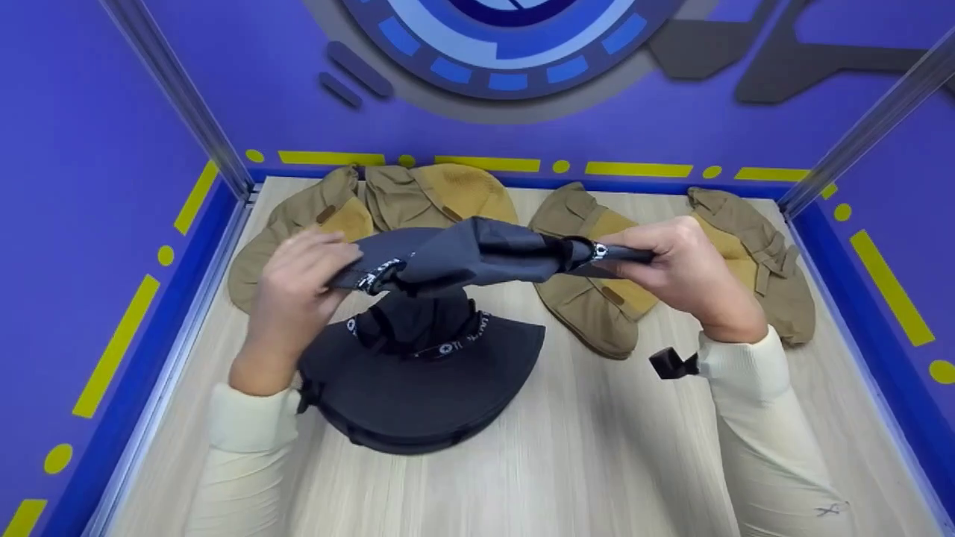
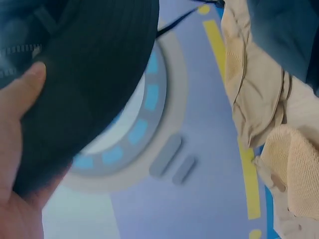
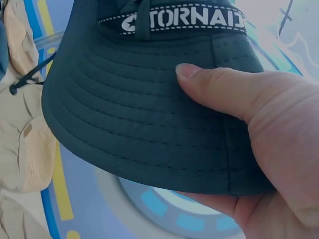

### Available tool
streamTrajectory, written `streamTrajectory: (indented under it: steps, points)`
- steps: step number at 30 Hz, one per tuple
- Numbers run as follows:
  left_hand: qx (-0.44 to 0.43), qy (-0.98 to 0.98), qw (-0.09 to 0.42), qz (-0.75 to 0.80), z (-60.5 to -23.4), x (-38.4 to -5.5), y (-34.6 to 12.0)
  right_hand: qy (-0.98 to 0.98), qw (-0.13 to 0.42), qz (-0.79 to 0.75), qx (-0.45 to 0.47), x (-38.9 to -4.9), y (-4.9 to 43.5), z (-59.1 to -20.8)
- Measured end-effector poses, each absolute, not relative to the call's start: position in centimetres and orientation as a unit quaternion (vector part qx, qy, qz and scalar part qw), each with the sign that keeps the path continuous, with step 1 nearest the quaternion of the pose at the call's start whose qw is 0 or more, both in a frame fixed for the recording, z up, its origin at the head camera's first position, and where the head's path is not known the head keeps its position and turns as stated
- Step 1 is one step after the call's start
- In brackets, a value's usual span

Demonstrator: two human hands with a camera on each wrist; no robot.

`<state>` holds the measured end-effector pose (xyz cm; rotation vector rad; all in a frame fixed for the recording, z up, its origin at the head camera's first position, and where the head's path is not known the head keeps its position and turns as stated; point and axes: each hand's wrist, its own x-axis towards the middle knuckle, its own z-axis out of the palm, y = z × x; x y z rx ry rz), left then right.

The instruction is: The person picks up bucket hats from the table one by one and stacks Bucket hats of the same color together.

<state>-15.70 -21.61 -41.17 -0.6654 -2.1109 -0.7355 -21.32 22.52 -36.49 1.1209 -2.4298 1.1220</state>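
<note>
A dark wide-brimmed sun hat [image 1: 455,257] hangs folded and creased above the table, stretched between both hands. My left hand [image 1: 295,298] pinches one end of its brim, and the thumb lies on the brim in the left wrist view. At the opposite end, my right hand [image 1: 683,268] grips the brim with the thumb on top. White lettering runs along the hat band [image 3: 194,17] in the right wrist view, above rows of brim stitching. Below the held hat, a second black brimmed hat [image 1: 425,395] rests on the table, its crown partly covered in the head view.
Several tan hats with yellowish mesh panels lie along the back of the table [image 1: 537,477], among them a left one [image 1: 257,261], a middle one [image 1: 608,317] and a right one [image 1: 791,298]. Blue printed walls [image 1: 522,134] enclose the table at the back and sides.
</note>
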Motion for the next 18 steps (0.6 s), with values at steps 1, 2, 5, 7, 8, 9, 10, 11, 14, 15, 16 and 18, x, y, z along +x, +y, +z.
streamTrajectory:
  steps: [1, 2, 5, 7, 8, 9, 10, 11, 14, 15, 16, 18]
  points:
    - [-0.262, -0.819, 0.395, -0.324, -41.0, -15.5, -22.0, -0.830, 0.123, 0.387, 0.383, -21.2, 22.4, -36.4]
    - [-0.261, -0.804, 0.393, -0.361, -40.9, -15.3, -22.3, -0.828, 0.127, 0.391, 0.380, -21.1, 22.2, -36.4]
    - [-0.257, -0.750, 0.382, -0.475, -40.8, -14.6, -23.1, -0.819, 0.138, 0.423, 0.363, -20.8, 21.4, -36.8]
    - [-0.250, -0.711, 0.367, -0.545, -41.1, -13.9, -23.4, -0.814, 0.137, 0.454, 0.337, -20.5, 20.6, -37.4]
    - [-0.244, -0.693, 0.357, -0.578, -41.3, -13.6, -23.5, -0.811, 0.135, 0.470, 0.321, -20.5, 20.2, -37.9]
    - [-0.235, -0.674, 0.348, -0.609, -41.5, -13.3, -23.6, -0.810, 0.131, 0.486, 0.302, -20.4, 19.8, -38.5]
    - [-0.222, -0.658, 0.340, -0.634, -41.8, -13.0, -23.7, -0.810, 0.126, 0.499, 0.281, -20.4, 19.4, -39.0]
    - [-0.205, -0.646, 0.335, -0.654, -42.2, -12.8, -23.8, -0.811, 0.119, 0.511, 0.260, -20.3, 19.0, -39.6]
    - [-0.131, -0.635, 0.323, -0.689, -43.3, -12.4, -24.1, -0.814, 0.094, 0.536, 0.204, -20.4, 18.1, -41.3]
    - [-0.100, -0.639, 0.319, -0.693, -43.7, -12.4, -24.2, -0.816, 0.082, 0.540, 0.191, -20.4, 17.9, -41.8]
    - [-0.068, -0.647, 0.315, -0.691, -44.1, -12.3, -24.4, -0.817, 0.070, 0.543, 0.181, -20.5, 17.7, -42.3]
    - [-0.007, -0.664, 0.300, -0.685, -44.7, -12.2, -24.6, -0.817, 0.041, 0.549, 0.172, -20.8, 17.4, -43.1]
